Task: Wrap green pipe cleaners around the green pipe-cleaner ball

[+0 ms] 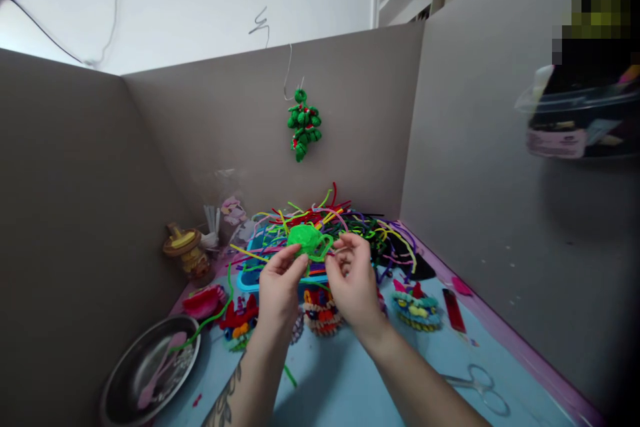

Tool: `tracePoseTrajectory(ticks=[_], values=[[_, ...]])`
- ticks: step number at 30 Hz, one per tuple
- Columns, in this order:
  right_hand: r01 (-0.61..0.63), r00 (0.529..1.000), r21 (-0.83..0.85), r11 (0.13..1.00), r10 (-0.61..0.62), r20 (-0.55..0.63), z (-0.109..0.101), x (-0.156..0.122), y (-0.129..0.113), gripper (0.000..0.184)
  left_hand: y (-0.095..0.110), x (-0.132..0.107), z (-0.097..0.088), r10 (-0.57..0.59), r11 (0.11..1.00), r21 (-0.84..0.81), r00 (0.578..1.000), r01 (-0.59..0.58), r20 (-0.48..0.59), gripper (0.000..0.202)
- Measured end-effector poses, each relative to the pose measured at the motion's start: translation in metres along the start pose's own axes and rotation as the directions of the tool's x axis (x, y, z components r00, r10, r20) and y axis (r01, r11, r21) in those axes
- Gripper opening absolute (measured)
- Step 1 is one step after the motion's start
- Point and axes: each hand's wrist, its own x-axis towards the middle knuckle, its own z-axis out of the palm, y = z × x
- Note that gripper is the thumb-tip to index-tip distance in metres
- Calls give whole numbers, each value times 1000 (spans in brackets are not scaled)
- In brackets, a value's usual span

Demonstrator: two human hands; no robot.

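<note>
Both my hands are raised over the light blue table [360, 380], working a bright green pipe-cleaner piece [307, 240]. My left hand [277, 287] pinches its lower left side with closed fingers. My right hand [353, 280] pinches the green loop on its right side. A long green strand trails down from the piece toward the left. Behind the hands a blue basket [247, 277] holds a heap of many-coloured pipe cleaners [340, 220].
Finished pipe-cleaner figures lie on the table: red [240, 320], orange-striped [320, 317], teal [417, 310]. A metal bowl [145, 370] with a pink spoon sits front left, scissors [477, 387] front right. A green ornament [303, 123] hangs on the grey partition. A plastic container [583, 120] is at right.
</note>
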Motion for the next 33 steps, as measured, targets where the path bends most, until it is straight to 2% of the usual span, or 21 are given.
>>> tracePoseTrajectory(ticks=[1, 3, 5, 9, 14, 17, 19, 22, 24, 27, 28, 29, 30, 32, 33], values=[[106, 994, -79, 991, -106, 13, -1, -2, -2, 25, 1, -1, 1, 6, 1000, -14, 1000, -6, -20, 34], [306, 942, -157, 939, -274, 196, -2, -3, -6, 15, 2, -2, 2, -2, 999, -40, 999, 0, -38, 35], [385, 887, -170, 907, -314, 339, -2, -3, -9, 14, 2, -4, 4, -25, 997, -68, 999, 23, -41, 37], [397, 885, -212, 893, -311, 346, 0, 0, -6, 10, 2, -6, 7, -72, 991, -115, 997, 68, -32, 39], [381, 906, -176, 907, -329, 267, 0, -1, -2, 16, 2, -6, 8, -82, 989, -123, 996, 77, -33, 38], [382, 893, -123, 916, -332, 305, 0, -2, -4, 19, 1, -5, 6, -103, 985, -140, 994, 100, -21, 38], [405, 848, -50, 913, -354, 395, -1, -2, -7, 22, 1, -3, 5, -122, 982, -146, 992, 118, -17, 39], [427, 722, 91, 900, -400, 564, -6, 0, -17, 26, 2, 1, 2, -172, 975, -146, 985, 167, -25, 43], [398, 650, 152, 905, -395, 649, -10, 1, -24, 25, 3, 3, 1, -201, 969, -155, 979, 192, -39, 42], [288, 599, 181, 941, -324, 732, -17, 3, -30, 14, 6, 3, 1, -195, 969, -163, 979, 183, -58, 41], [239, 602, 188, 953, -297, 741, -19, 4, -29, 8, 7, 2, 2, -185, 972, -158, 981, 174, -57, 41], [192, 631, 187, 963, -268, 728, -20, 5, -28, 3, 8, 1, 3, -173, 975, -151, 984, 164, -51, 42], [160, 700, 173, 972, -235, 674, -21, 6, -25, 4, 9, 0, 4, -162, 978, -143, 986, 154, -43, 42], [179, 873, 71, 981, -192, 449, -20, 8, -18, 9, 9, -3, 6, -150, 981, -128, 988, 146, -22, 43], [223, 920, -6, 975, -209, 333, -19, 10, -13, 11, 9, -5, 7, -149, 982, -121, 989, 146, -13, 44]])
